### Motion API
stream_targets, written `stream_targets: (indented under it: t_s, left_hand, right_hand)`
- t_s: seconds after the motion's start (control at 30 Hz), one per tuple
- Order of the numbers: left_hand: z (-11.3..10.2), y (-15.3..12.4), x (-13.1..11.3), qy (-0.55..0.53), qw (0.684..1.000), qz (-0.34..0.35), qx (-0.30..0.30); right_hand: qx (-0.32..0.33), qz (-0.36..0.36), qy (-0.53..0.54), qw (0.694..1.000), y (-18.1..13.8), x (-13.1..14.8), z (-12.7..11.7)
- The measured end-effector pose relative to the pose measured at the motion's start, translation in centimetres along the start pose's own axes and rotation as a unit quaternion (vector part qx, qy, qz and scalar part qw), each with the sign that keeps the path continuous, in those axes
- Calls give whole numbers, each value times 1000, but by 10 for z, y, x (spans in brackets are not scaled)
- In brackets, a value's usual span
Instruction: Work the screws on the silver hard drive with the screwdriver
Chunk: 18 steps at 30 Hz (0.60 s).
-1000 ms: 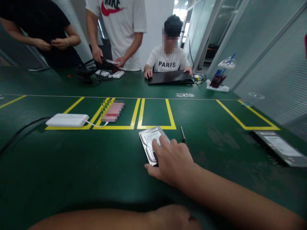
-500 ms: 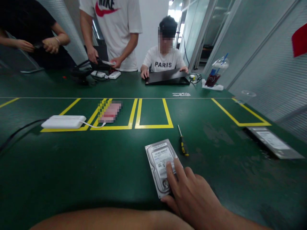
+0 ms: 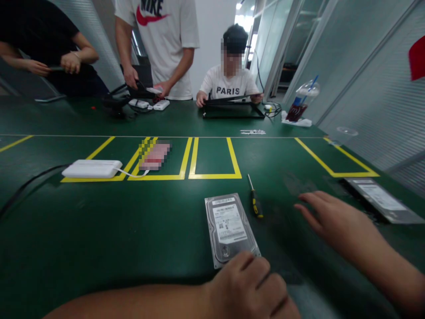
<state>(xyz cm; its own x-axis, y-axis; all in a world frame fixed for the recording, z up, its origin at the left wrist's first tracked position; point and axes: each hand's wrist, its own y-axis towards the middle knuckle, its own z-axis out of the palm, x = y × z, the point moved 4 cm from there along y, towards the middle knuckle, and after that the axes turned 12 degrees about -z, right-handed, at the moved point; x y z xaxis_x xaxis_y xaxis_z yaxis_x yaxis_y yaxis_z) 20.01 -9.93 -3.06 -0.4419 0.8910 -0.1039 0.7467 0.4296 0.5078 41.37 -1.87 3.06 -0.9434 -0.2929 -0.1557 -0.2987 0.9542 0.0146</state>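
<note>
Left hand curled — perhaps touching hard drive, right hand loosely uncurled

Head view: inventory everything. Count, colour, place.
Hard drive: one, silver, centre
Screwdriver: one, black and yellow handle, right of hard drive
Labelled slab: one, silver, right side
Box: one, white, left side
Pixelated item: one, pink, right of box
Cables: two, black and white, at box
Tape: several strips, yellow, middle
Thin sticks: several, white, beyond tape
Drink cup: one, clear, far right
Frame: one, black, before seated person
Small blocks: two, white, far side
Bulky item: one, black, beside small blocks
People: three, one black top, two white, across table
Table: one, green, foreground
Left hand: one, curled, by hard drive's near end
Right hand: one, open, right of screwdriver
</note>
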Motion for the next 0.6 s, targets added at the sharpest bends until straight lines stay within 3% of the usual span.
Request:
stream_targets:
  t_s: [0.07,0.13,0.27,0.37,0.47,0.6]
  left_hand:
    - [-9,8,5,8,997,-70,-36]
    - [-13,12,6,5,994,-91,-55]
    - [-12,11,5,-1,994,-76,-77]
    - [-4,9,5,9,998,-62,-22]
    - [0,8,6,15,997,-61,40]
    - [-3,8,8,8,997,-70,17]
  right_hand:
    - [73,67,-63,993,-4,-60,15]
    - [116,104,-57,986,-11,-111,31]
    - [96,102,-50,989,-24,-177,60]
    - [50,75,-75,993,-25,-191,72]
    - [51,37,-69,996,-20,-184,74]
    - [60,28,-62,996,-16,-170,73]
